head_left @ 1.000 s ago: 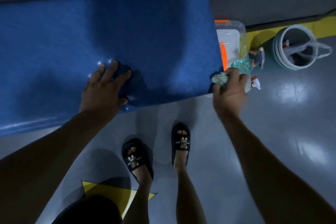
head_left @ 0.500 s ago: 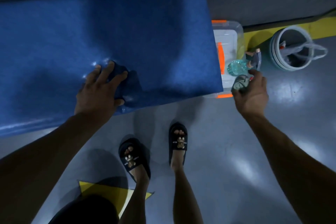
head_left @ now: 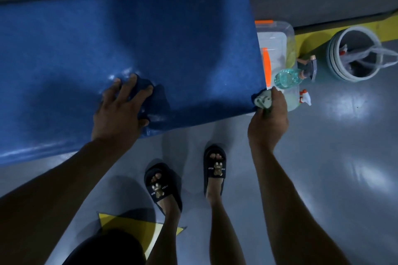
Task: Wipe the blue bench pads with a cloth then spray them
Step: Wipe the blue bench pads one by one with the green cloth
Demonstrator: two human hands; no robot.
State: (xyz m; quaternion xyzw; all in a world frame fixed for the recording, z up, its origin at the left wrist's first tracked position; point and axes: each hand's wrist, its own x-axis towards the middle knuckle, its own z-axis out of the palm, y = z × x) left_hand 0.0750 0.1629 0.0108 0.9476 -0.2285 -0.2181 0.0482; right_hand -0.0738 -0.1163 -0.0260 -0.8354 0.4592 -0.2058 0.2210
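Note:
A long blue bench pad fills the upper left. My left hand presses flat on its near edge, fingers spread, denting the padding. My right hand grips a crumpled pale grey-green cloth against the pad's near right corner. A clear teal spray bottle with a dark trigger head lies on a plastic box just right of the pad. A second sprayer with a white and red nozzle sits beside my right hand.
A clear plastic box with orange latches stands at the pad's right end. A round grey bucket with tubing inside stands at the right. My sandalled feet rest on the glossy grey floor, which has yellow markings.
My right hand, holding the cloth, went out right towards the spray bottle and has come back left to the pad's corner. My left hand stays pressed on the pad.

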